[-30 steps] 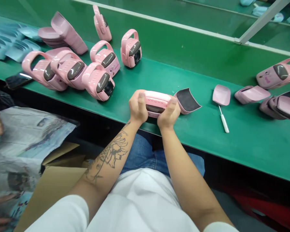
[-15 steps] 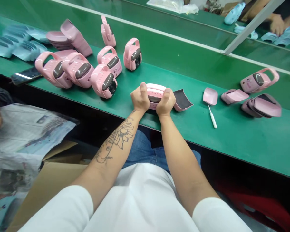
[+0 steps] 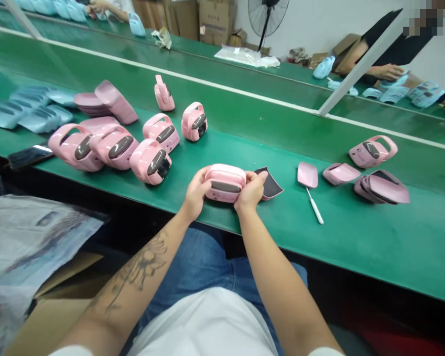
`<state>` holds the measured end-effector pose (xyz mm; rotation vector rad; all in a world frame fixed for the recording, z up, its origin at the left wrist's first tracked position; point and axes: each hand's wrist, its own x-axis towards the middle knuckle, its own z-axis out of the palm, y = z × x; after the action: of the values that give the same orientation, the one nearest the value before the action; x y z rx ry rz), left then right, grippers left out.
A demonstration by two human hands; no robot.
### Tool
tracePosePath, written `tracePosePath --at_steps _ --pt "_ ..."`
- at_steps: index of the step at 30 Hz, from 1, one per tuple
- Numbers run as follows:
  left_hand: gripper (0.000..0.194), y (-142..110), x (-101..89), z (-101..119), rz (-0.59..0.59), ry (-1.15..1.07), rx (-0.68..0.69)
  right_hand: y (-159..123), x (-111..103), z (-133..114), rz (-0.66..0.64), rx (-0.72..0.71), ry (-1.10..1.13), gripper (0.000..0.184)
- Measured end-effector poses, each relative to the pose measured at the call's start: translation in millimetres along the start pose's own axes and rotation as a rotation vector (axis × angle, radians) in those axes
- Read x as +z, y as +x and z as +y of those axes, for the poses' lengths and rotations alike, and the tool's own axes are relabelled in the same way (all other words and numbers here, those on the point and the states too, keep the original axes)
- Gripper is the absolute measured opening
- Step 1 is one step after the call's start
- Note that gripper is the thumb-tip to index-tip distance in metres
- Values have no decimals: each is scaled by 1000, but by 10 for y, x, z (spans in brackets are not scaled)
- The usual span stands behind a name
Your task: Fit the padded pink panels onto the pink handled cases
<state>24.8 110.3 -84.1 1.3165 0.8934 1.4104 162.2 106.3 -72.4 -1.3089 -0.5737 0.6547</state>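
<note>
Gripping pink plastic case (image 3: 225, 183), left hand (image 3: 197, 194), right hand (image 3: 251, 192)

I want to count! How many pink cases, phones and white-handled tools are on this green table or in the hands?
Pink handled cases on the green table: 7
Pink case in the left hand and right hand: 1
Phone: 1
White-handled tool: 1
Total: 10

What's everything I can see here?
held case: one, pink, between the hands
other cases: seven, pink, on the green bench
lined cover: one, pink and black, right of the held case
panels: several, pink, toward both ends of the bench
tool: one, white, on the bench, right of the cover
blue pieces: several, pale blue, bench's left end
phone: one, black, bench's near edge, left
left hand: one, bare, on the held case
right hand: one, bare, on the held case
</note>
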Motion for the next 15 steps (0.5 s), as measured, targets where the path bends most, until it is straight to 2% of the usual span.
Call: tracePosePath --at_steps 3,6,10,12,15 --pt "77 -206 -173 24 -130 -10 -38 -62 -1 14 69 102 60 77" --pt "86 -333 -234 83 -207 -5 -52 -73 -22 -46 68 178 101 77" --pt "88 -440 -235 296 -222 40 81 -175 -153 -246 -37 220 157 79" --pt "87 -496 -230 416 -231 53 152 -304 -259 -340 -134 131 213 77" --pt "88 -563 -223 528 -283 58 240 -506 -418 -371 -205 -160 228 67"
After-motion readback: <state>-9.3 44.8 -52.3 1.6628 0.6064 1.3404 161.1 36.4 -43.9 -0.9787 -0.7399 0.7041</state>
